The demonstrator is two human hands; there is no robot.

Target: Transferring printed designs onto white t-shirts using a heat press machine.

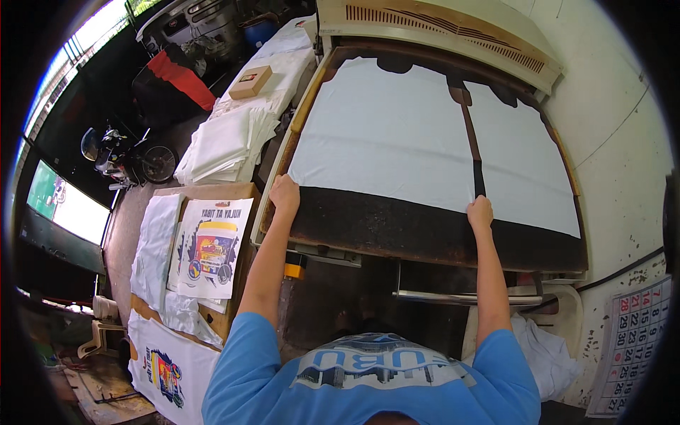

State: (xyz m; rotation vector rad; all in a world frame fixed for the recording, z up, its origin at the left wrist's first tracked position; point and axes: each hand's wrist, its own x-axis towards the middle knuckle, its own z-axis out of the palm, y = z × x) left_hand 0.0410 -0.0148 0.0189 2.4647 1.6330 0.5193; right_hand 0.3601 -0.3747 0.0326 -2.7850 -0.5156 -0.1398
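Note:
Two white cut fabric panels lie flat side by side on the dark, scorched bed of a large flat press. The left fabric panel has a curved notch at its far edge. At its near left corner my left hand is closed on the cloth. My right hand is closed at its near right corner, beside the dark gap between the panels. The right fabric panel lies just beyond that gap, and my right hand is close to its near left corner. Fingertips of both hands are mostly hidden.
The press's cream vented housing rises at the far side; a metal bar runs below its near edge. On the left are a white cloth stack, a small cardboard box, printed sheets and a motorcycle. White cloth lies at right.

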